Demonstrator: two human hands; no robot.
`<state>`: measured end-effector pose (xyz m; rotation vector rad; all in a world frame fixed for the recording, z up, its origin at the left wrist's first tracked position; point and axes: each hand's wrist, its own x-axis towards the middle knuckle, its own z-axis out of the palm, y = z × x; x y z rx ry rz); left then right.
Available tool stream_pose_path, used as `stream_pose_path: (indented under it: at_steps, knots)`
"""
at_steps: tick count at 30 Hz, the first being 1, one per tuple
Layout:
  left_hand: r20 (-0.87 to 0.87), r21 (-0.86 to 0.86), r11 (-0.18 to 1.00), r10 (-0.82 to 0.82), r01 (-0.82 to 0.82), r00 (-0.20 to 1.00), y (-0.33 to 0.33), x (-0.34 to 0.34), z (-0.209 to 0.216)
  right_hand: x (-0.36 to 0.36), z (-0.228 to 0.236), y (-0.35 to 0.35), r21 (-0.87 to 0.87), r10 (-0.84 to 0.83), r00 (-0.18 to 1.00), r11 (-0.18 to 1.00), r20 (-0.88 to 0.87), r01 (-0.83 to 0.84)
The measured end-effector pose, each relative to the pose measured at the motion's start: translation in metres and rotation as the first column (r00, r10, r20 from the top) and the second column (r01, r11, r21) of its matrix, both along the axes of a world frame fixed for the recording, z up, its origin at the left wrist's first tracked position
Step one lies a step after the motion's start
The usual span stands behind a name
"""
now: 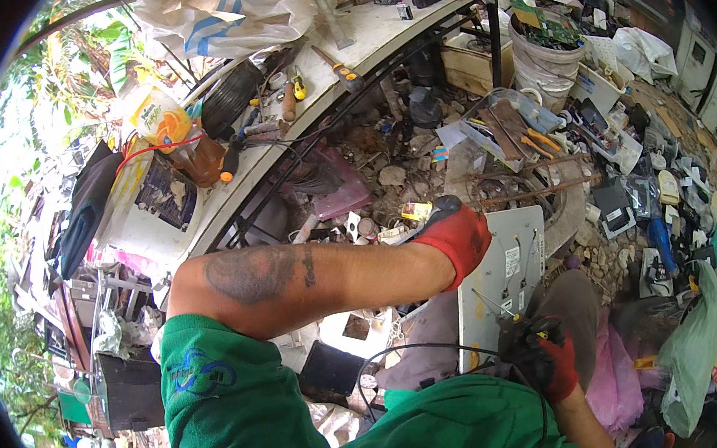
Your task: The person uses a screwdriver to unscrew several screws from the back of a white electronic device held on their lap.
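Observation:
A flat light-grey panel (pixel 509 266) with thin wires and small white labels stands tilted between my knees. My left hand (pixel 455 237), in a red glove with dark fingertips, is closed at the panel's upper left corner; its fingers curl away from view, so what they hold is hidden. Near the panel's lower right edge, my right hand (pixel 550 352), in a red and black glove, is closed too. A small yellow bit shows at its fingers, but the thing inside is too dark to name. A black cable (pixel 412 347) loops across my lap toward that hand.
A long white-topped bench (pixel 285 115) at the far left holds screwdrivers (pixel 338 68), a sack (pixel 221 18) and a bottle (pixel 198 159). A bucket of circuit boards (pixel 542 63), a clear tray of tools (pixel 508 130) and scattered electronic scrap (pixel 621 201) lie beyond and right. Plastic bags (pixel 698 348) hang near my right.

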<state>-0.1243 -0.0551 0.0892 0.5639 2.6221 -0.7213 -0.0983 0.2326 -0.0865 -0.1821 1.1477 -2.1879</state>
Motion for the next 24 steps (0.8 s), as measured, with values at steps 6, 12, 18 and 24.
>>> stream_pose_path:
  at_steps: [6, 12, 18, 24]
  knots:
    - [0.087, -0.043, 0.999, 0.017, -0.013, 0.996, -0.005, -0.011, 0.006, 0.0, 0.014, 0.0, 0.083, 0.021, 1.0, 0.996, -0.004, -0.02]
    - [0.119, 0.032, 0.995, 0.091, -0.096, 0.989, -0.014, -0.01, 0.009, 0.001, -0.006, 0.002, 0.018, 0.023, 0.999, 1.0, -0.038, -0.022]
    - [0.063, 0.167, 0.97, 0.171, -0.179, 0.983, -0.014, -0.009, 0.011, 0.002, -0.023, 0.01, 0.006, -0.009, 0.996, 1.0, 0.086, 0.009]
    - [-0.12, 0.422, 0.907, 0.066, -0.009, 0.991, -0.046, 0.012, -0.012, -0.002, -0.007, 0.008, 0.014, 0.058, 0.949, 0.998, 0.309, -0.065]
